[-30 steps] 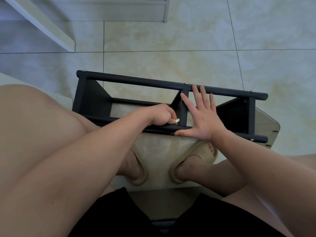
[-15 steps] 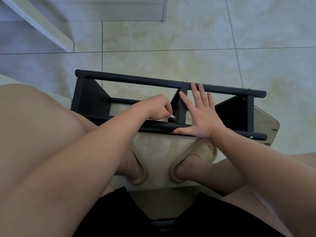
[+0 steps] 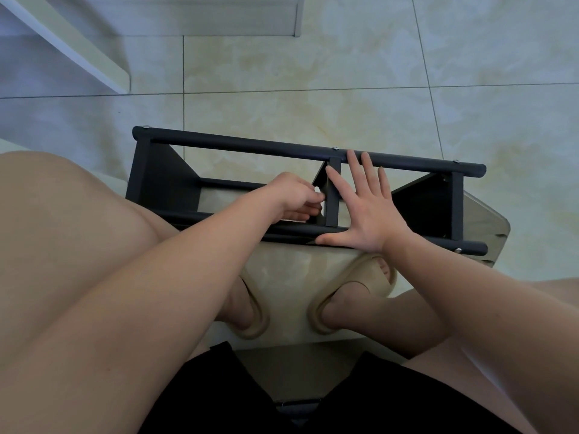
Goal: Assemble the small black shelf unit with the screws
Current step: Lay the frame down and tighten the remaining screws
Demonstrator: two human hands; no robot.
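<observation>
Head view. The black shelf unit (image 3: 238,148) lies on its side across the tiled floor (image 3: 282,89), just beyond my slippers (image 3: 354,277), along the far edge of a pale board (image 3: 291,277). I cannot tell which of the two carries it. Screw heads (image 3: 336,148) show on its far rail.

My left hand (image 3: 291,195) is curled, fingertips pinching a small white piece (image 3: 318,190) against the left face of the middle crosspiece (image 3: 332,198). I cannot make out what the piece is.

My right hand (image 3: 369,211) lies flat and spread just right of that crosspiece. Its fingers reach the far rail, its thumb lies along the near rail (image 3: 219,218), and it grips nothing.
</observation>
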